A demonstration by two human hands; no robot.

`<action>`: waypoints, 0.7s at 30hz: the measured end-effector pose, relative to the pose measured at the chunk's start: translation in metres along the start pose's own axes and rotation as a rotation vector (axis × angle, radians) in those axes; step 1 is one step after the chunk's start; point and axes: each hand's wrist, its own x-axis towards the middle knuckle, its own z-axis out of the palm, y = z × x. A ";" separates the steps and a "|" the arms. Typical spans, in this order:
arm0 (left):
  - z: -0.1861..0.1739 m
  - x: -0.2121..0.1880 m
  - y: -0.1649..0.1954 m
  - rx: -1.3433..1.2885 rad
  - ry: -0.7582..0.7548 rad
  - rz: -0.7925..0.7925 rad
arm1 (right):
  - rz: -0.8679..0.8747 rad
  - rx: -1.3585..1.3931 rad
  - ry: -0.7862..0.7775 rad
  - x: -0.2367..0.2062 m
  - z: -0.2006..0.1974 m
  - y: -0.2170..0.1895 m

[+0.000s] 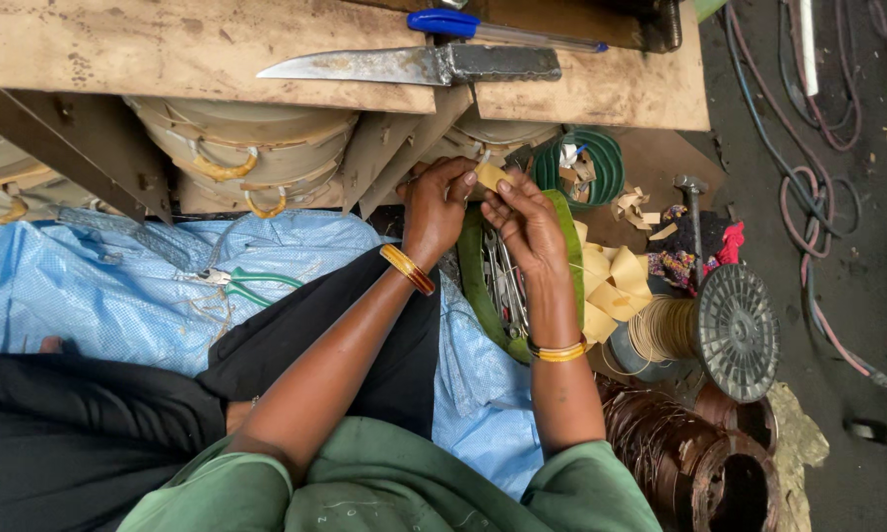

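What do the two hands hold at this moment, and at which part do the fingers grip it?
Both the left hand and the right hand pinch a small yellowish paper piece between their fingers, at its lower edges. Exact contact points are too small to tell.

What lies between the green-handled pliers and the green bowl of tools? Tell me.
In the head view, the left forearm with its orange bangle crosses between the pliers and the green bowl, over black cloth and blue sheeting.
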 end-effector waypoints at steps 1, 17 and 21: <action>0.001 -0.001 0.002 0.014 0.009 0.011 | -0.060 0.038 0.057 -0.003 0.002 -0.003; 0.029 -0.017 -0.032 -0.267 0.349 -0.082 | -1.267 -1.463 0.107 -0.087 0.138 0.010; 0.035 -0.012 -0.036 -0.470 0.337 -0.193 | -1.353 -1.314 0.242 -0.091 0.125 0.005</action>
